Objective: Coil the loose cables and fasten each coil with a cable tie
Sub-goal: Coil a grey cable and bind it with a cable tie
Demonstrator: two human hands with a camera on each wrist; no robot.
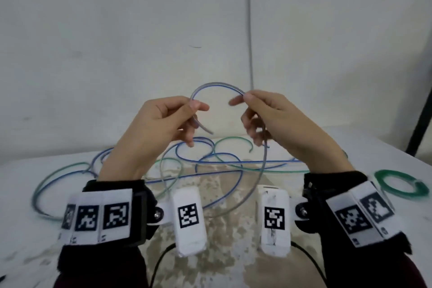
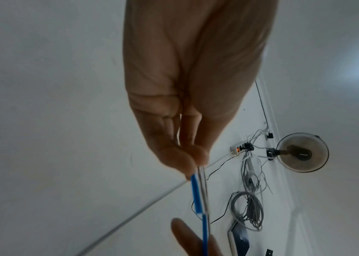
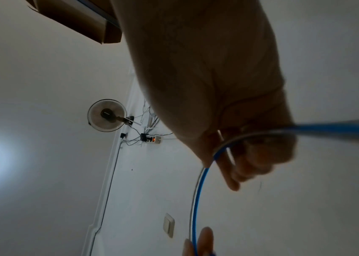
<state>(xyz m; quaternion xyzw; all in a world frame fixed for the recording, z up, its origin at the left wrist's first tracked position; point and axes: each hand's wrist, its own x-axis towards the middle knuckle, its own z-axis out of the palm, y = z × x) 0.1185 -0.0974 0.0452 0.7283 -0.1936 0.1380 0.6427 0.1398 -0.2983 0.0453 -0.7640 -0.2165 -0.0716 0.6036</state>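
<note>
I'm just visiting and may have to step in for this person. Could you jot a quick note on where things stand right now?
Left hand: pinches the blue cable near its free end.
Right hand: pinches the same cable, which arcs between the two hands; the rest trails down to the table.
Done: one green coil lies at the right; whether it is tied cannot be seen.
Left: finish this coil, tie it, then do the loose cables on the table. No ties in view.
</note>
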